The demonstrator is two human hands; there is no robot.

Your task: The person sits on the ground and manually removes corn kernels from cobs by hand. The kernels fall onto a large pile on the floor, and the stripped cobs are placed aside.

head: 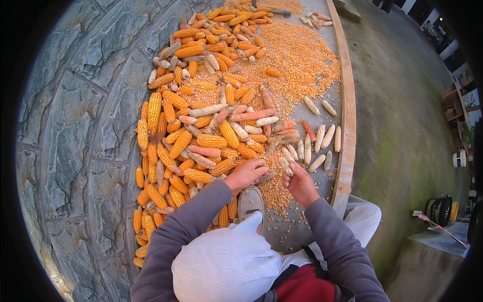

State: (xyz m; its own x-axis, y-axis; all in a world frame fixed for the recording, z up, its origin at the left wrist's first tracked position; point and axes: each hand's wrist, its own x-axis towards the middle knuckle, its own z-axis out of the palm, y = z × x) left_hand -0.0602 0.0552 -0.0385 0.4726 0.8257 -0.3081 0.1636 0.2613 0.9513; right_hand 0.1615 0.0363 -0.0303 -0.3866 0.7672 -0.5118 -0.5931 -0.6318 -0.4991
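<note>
My right hand [300,184] is closed on a short, pale corn cob [285,166], gripped near its end between thumb and fingers. Just to its left, my left hand [249,173] has its fingers curled over the loose kernels; whether it holds anything cannot be made out. A greyish cob [266,177] lies by its fingertips. Yellow ears of corn [198,176] are heaped on the left, mixed with reddish and whitish cobs. Shelled kernels [275,193] lie below and between my hands. Several bare cobs [318,163] rest on the grey surface to the right.
A stone wall [94,132] borders the heap on the left. A wooden board [345,113] edges the grey surface on the right, with concrete ground [396,113] beyond. My shoe [251,202] stands among the corn. A wide spread of kernels [298,56] lies farther off.
</note>
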